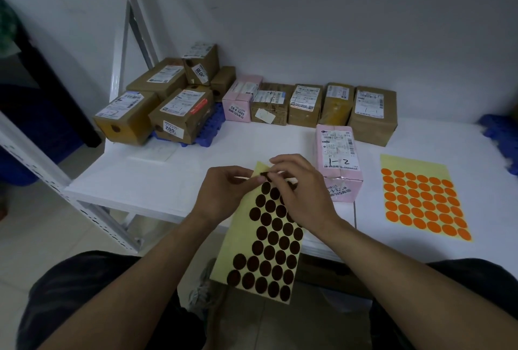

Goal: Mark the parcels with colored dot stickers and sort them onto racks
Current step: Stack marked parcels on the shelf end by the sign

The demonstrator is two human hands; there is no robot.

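Brown dot stickers fill the yellow sheet (269, 240) that the left hand (224, 195) pinches at its top edge. The right hand (300, 190) picks at a dot there with closed fingertips. Just beyond the right hand a pink parcel (337, 159) lies on the counter (168, 178), an orange sticker sheet (423, 198) farther right.

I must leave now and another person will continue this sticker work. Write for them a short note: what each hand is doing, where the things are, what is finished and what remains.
Left hand: holds up the yellow sheet of dark brown round stickers by its top edge.
Right hand: fingertips pinch at the sheet's top row, peeling one dot.
Pink box with handwritten "1-2": on the white table, just beyond the hands; no dot visible on it.
Yellow sheet of orange round stickers: flat on the table, to the right.
Done: some brown cardboard boxes at far left show dark dots.
Left: the row of boxes by the wall; the sorting.
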